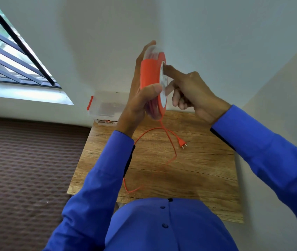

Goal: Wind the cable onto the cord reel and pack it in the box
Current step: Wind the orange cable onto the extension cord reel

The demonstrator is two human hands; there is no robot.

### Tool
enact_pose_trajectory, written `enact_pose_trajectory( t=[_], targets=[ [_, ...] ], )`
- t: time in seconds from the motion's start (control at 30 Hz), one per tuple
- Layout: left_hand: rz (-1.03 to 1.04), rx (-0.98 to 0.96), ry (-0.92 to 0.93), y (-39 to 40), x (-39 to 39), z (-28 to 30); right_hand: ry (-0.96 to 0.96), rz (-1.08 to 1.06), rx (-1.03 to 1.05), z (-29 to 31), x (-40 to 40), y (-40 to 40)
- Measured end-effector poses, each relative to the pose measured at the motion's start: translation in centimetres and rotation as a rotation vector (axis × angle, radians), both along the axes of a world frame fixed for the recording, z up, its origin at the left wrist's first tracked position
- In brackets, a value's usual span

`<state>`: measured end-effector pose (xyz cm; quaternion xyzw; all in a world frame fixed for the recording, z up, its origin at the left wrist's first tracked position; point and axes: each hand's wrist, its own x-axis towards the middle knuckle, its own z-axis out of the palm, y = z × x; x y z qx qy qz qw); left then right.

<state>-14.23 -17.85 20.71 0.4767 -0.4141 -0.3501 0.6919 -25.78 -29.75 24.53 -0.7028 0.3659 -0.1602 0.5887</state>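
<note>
My left hand (pixel 140 98) grips an orange and white cord reel (pixel 152 73) upright above the wooden table (pixel 207 169), thumb across its rim. My right hand (pixel 193 93) touches the reel's white side face with the index finger stretched out and the other fingers curled. An orange cable (pixel 169 140) hangs from the reel's bottom and loops loosely over the table. Its orange two-pin plug (pixel 182 143) lies on the wood. A clear plastic box (pixel 106 107) with an orange latch stands at the table's far left corner, partly hidden by my left wrist.
A grey wall closes the far side and right side of the table. A brown quilted surface (pixel 26 169) lies to the left, below a barred window (pixel 8 51). My blue shirt front covers the table's near edge.
</note>
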Motion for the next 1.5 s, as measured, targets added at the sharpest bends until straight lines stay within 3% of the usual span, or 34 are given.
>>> enact_pose_trajectory(
  t=[0.1, 0.27, 0.33, 0.43, 0.6, 0.67, 0.8, 0.97, 1.07, 1.27, 1.43, 1.5],
  targets=[
    [-0.032, 0.017, 0.086, 0.1, -0.5, -0.1, 0.095, 0.069, -0.097, 0.7, -0.4, 0.2],
    [-0.060, -0.061, 0.169, 0.7, -0.4, -0.2, 0.105, 0.003, -1.016, -0.3, -1.1, 1.5],
    [-0.069, -0.070, 0.237, 0.8, -0.1, -0.2, 0.032, 0.169, -1.074, -0.3, -1.7, 1.8],
    [-0.053, -0.097, 0.379, 1.3, 0.5, 0.0, 0.092, 0.457, -1.134, -0.5, -2.4, 1.3],
    [-0.158, -0.127, 0.453, 1.8, 0.8, -0.2, 0.127, 0.583, -1.480, -0.4, -2.6, 0.8],
    [-0.271, -0.120, 0.498, 1.7, 0.3, -0.1, 0.102, 0.607, -1.507, -0.3, -2.4, 0.8],
    [-0.284, -0.117, 0.523, 1.5, 0.1, -0.4, 0.032, 0.501, -1.437, -0.1, -1.9, 0.7],
    [-0.173, -0.143, 0.332, 1.3, 0.3, 0.0, -0.132, 0.208, -0.909, -0.2, -0.8, 1.8],
    [-0.097, -0.024, 0.263, 1.7, 0.5, 0.6, -0.147, 0.130, -0.805, -0.4, -0.6, 2.5],
    [-0.013, 0.012, 0.024, 2.3, 1.1, -0.4, -0.110, 0.087, -0.545, 0.2, 0.0, 1.7],
    [0.028, 0.021, -0.041, 2.4, 1.1, -1.1, 0.113, 0.096, 0.078, 0.4, 0.2, 1.2],
    [0.008, 0.006, -0.030, 2.5, 1.1, -1.3, 0.156, 0.132, 0.216, 0.4, -0.2, 1.2]
  ],
)
